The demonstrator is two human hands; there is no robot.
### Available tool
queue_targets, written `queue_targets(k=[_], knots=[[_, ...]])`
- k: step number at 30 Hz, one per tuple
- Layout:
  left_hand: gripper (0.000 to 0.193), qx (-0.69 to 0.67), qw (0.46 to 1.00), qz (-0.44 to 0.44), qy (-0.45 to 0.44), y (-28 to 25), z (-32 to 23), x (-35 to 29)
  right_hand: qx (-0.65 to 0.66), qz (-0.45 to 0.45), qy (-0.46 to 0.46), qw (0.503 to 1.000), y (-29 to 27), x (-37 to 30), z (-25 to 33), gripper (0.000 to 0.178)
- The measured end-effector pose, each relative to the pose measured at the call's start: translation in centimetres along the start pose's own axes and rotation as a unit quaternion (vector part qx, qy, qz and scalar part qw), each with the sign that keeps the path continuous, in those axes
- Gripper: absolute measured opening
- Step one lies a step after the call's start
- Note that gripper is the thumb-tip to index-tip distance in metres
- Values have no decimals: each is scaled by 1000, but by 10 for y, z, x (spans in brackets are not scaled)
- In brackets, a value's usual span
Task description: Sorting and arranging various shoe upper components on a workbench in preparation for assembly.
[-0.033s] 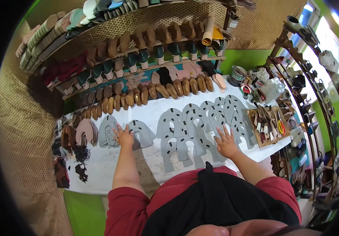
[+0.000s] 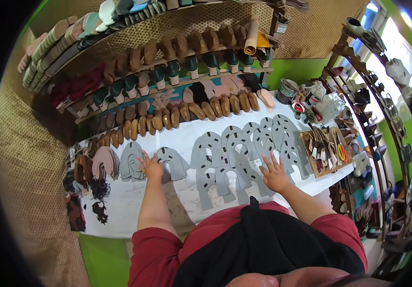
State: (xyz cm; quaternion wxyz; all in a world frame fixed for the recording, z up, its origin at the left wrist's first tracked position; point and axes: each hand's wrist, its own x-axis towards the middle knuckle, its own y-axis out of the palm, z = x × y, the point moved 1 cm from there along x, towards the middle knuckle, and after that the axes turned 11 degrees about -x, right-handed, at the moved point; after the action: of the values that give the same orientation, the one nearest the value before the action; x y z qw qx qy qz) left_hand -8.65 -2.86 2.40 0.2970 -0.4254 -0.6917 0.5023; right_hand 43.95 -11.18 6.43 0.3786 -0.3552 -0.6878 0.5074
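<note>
Nothing visibly moved — grey arches (image 2: 238,142) run outward lengthwise, crowns farthest away.

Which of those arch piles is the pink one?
The dusty-pink stack of arch-shaped pieces, between the brown curved pile and the grey arch-shaped stack by the left hand. Only it is pink; its neighbours are brown and grey.

A head-worn fisheye camera looks down and forward across the white table (image 2: 124,205).

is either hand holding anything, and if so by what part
Nothing is held: the left hand and right hand are both open, fingers spread, among grey curved pieces.
</note>
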Motion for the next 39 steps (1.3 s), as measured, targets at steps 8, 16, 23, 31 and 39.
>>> queue_targets(k=[8, 16, 23, 31, 39], knots=[[31, -97, 992, -34, 68, 3, -2, 11, 3, 2, 48, 999, -16, -10, 25, 37], [21, -274, 906, -62, 315, -44, -50, -53, 70, -13, 55, 996, -50, -8, 66, 29], [22, -337, 838, 5, 429, -98, -124, -138, 348, -10, 62, 935, -112, 28, 103, 52], [20, -402, 765, 209, 458, -103, -159, -185, 475, -81, 112, 869, -130, 15, 89, 38], [21, -341, 757, 388, 401, -87, -189, -216, 373, -226, -129, 890, -127, -7, 56, 39]])
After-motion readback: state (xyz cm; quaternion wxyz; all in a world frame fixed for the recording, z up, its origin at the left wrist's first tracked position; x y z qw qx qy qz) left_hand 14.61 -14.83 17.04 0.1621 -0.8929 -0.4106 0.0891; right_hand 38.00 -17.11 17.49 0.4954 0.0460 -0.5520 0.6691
